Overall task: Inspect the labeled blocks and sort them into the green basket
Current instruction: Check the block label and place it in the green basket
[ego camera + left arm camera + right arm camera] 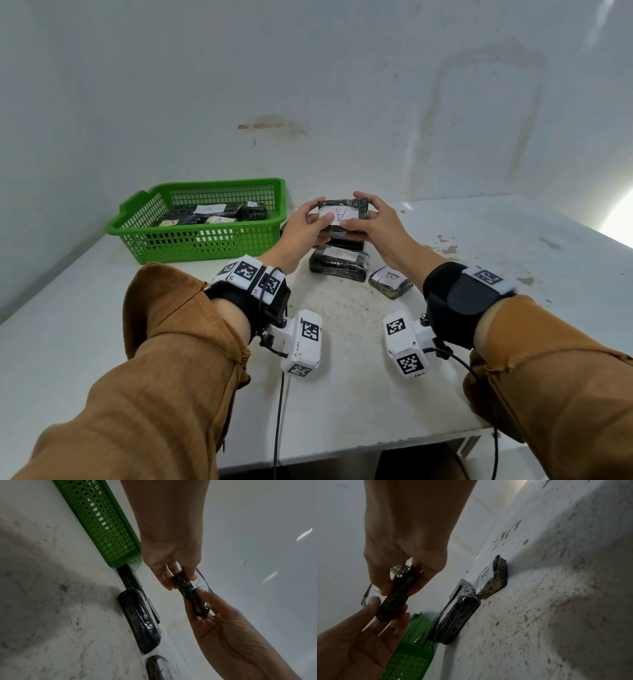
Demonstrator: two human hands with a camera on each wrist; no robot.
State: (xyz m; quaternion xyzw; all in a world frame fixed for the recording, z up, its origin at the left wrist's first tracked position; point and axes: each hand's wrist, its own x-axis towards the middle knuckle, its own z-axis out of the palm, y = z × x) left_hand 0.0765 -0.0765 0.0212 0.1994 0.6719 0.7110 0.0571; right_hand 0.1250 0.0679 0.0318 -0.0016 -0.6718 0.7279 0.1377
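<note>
Both hands hold one dark plastic-wrapped block [342,209] up above the table, its white label reading "A" and facing me. My left hand [317,216] pinches its left end and my right hand [364,214] its right end, thumbs on the label. The left wrist view shows the block [190,595] edge-on between thumbs and fingers, and so does the right wrist view, where the block [397,595] is equally thin. The green basket [137,236] stands to the left with several "A" blocks inside. Two blocks labelled "B" [339,262] [390,282] lie on the table below the hands.
A flat black block [344,244] lies under the hands, behind the nearer "B" block. The white table [496,257] is stained and scratched, with bare room to the right and front. A wall stands close behind. Cables hang from both wrist cameras.
</note>
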